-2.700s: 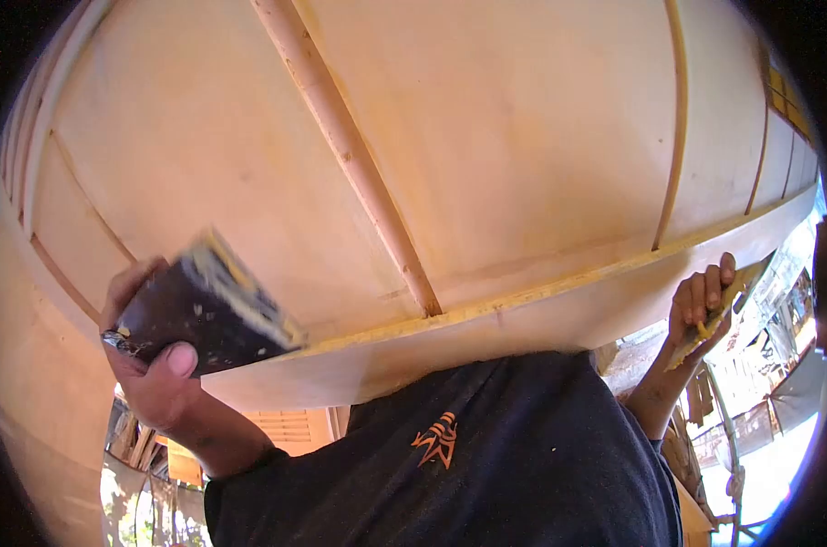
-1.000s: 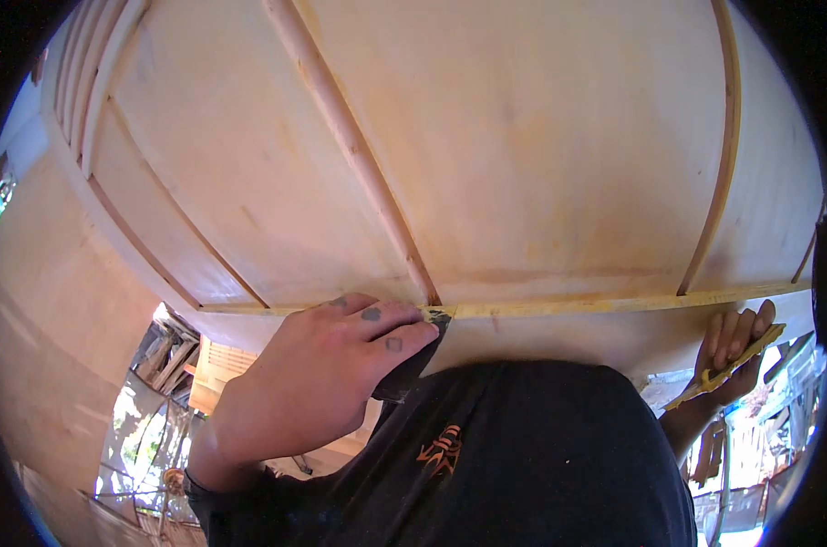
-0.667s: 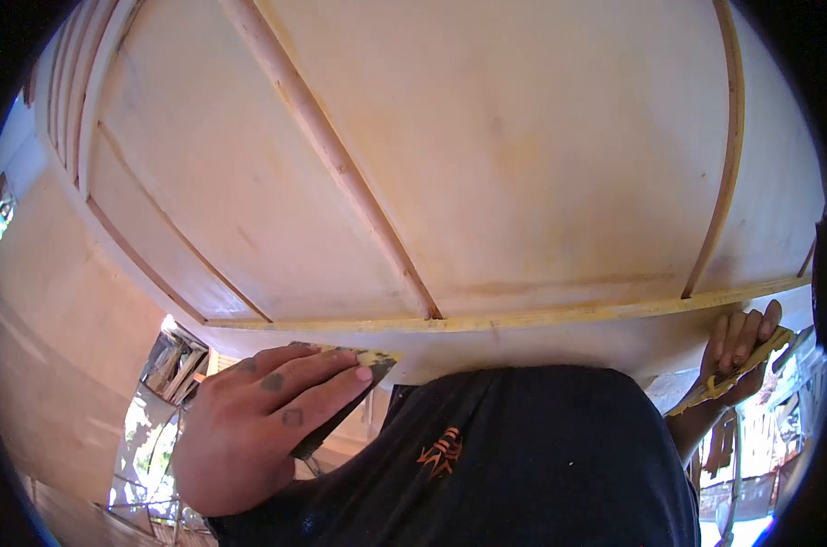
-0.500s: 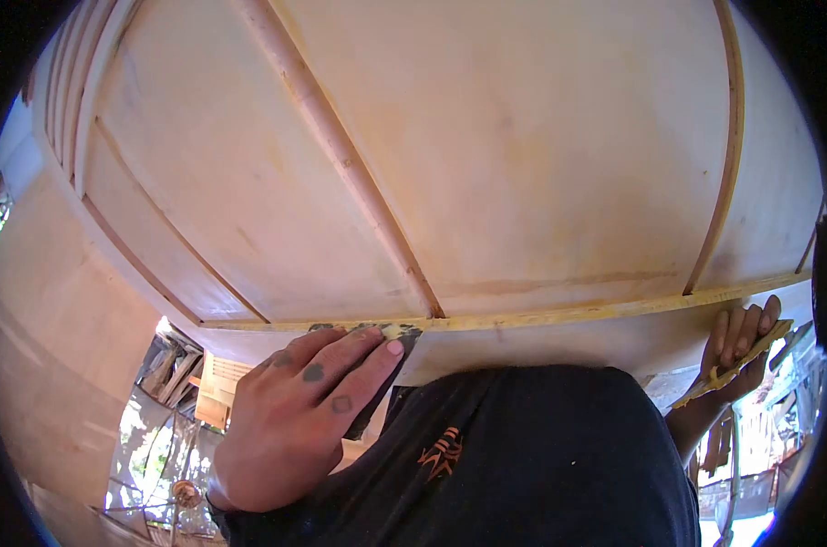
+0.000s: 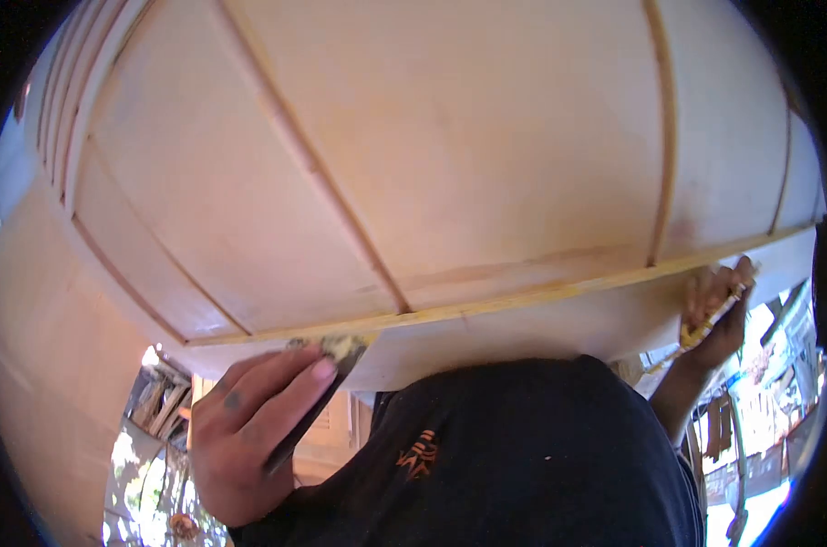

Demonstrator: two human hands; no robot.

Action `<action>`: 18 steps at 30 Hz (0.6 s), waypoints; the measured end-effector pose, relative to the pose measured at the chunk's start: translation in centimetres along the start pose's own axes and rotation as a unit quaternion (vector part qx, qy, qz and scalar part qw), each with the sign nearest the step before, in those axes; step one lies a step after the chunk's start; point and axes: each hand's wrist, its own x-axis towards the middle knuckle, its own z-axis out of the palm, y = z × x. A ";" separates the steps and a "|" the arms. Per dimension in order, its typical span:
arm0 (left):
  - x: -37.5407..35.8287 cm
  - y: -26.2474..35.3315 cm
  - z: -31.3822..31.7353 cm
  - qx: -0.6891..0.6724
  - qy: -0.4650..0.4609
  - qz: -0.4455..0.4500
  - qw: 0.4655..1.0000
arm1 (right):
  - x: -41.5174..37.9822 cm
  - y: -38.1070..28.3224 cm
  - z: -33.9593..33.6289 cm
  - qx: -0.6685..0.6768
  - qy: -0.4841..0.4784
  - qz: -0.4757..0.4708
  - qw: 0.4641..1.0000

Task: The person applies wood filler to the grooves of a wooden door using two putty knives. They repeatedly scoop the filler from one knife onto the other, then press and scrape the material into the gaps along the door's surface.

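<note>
My left hand point(image 5: 258, 401) is closed round a dark flat spreader point(image 5: 297, 421) with a lump of pale yellow paste point(image 5: 344, 347) at its tip. The tip is just under the yellow-smeared edge strip point(image 5: 523, 296) of a large pale wooden hull-like panel point(image 5: 496, 164). At the right, my right hand point(image 5: 719, 314) grips a thin flat piece point(image 5: 696, 335) smeared with yellow paste, close below the same strip. Motion blurs both hands somewhat.
Thin wooden ribs point(image 5: 318, 169) run across the panel overhead. My dark shirt point(image 5: 532, 456) fills the bottom middle. Stacked wood scraps point(image 5: 161, 398) show beyond at the left, and upright slats point(image 5: 719, 428) stand at the right.
The view has tilted, and the ribs have shifted left. My left hand has moved left and slightly down with the spreader; my right hand has moved left and up with the flat piece.
</note>
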 end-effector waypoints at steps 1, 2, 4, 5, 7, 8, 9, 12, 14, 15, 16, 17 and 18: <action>-0.1 0.3 -0.2 -0.041 0.010 0.018 0.999 | -0.1 0.2 0.6 -0.007 0.038 -0.009 0.999; 0.1 0.4 -0.3 -0.062 -0.011 0.036 0.997 | 0.1 0.2 1.4 -0.012 0.076 -0.020 0.997; 0.3 0.7 -0.2 -0.101 -0.056 0.073 0.991 | 0.1 -0.2 3.6 -0.038 0.219 0.012 0.975; 0.4 0.8 0.1 -0.104 -0.052 0.075 0.990 | -0.1 -0.6 3.7 -0.032 0.238 0.035 0.970; 0.4 0.9 0.4 -0.094 -0.059 0.067 0.992 | -0.8 -1.0 3.1 -0.033 0.262 0.067 0.962; 0.3 0.8 0.5 -0.089 -0.062 0.061 0.992 | -1.4 -0.7 1.9 -0.007 0.263 0.073 0.962; 0.1 0.5 0.7 -0.101 -0.054 0.056 0.992 | -2.5 -0.4 1.2 0.040 0.233 0.085 0.968; -0.1 0.3 0.9 -0.132 -0.055 0.050 0.988 | -4.8 0.0 -1.1 0.181 -0.029 0.088 0.979; 0.2 -0.1 1.1 -0.163 -0.071 0.080 0.981 | -6.1 0.0 -1.4 0.207 -0.026 0.075 0.975; 0.3 -0.1 1.2 -0.175 -0.078 0.097 0.977 | -6.7 0.1 -1.6 0.207 0.013 0.074 0.975; 0.5 -0.1 1.3 -0.171 -0.085 0.109 0.975 | -7.2 0.2 -1.4 0.188 0.093 0.077 0.975; 0.7 0.1 1.1 -0.164 -0.094 0.124 0.974 | -7.6 0.2 -0.9 0.166 0.175 0.081 0.967; 1.0 0.4 1.1 -0.155 -0.105 0.141 0.972 | -8.0 0.2 -0.4 0.141 0.254 0.087 0.953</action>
